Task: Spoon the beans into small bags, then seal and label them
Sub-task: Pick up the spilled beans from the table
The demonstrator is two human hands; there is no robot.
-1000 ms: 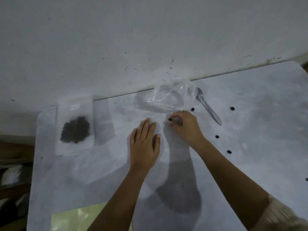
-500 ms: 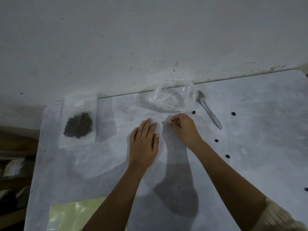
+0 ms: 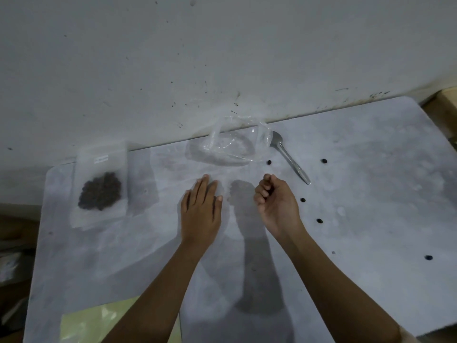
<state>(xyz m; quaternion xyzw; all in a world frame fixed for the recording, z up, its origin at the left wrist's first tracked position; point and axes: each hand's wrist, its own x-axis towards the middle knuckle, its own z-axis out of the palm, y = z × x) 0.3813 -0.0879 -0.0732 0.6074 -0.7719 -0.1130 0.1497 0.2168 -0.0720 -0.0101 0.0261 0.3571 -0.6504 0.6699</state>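
Note:
My left hand (image 3: 200, 214) lies flat, palm down, on the white table (image 3: 371, 280). Just right of it my right hand (image 3: 275, 201) is lifted a little and curled into a loose fist; the bean it pinched is hidden inside the fingers. A sealed small bag of dark beans (image 3: 99, 191) with a white label (image 3: 101, 159) lies at the far left. A crumpled clear plastic bag (image 3: 232, 147) sits by the wall, with a metal spoon (image 3: 289, 157) to its right. Several loose beans (image 3: 302, 200) are scattered right of my right hand.
The table butts against a stained white wall (image 3: 222, 58). A pale yellow-green sheet (image 3: 99, 323) lies at the near left edge. A wooden edge (image 3: 445, 102) shows past the table's far right corner. Dark clutter sits beyond the left edge.
My right hand pinched a bean off the table in front of the clear bag, then lifted and curled shut, moving slightly right. The left hand stayed flat.

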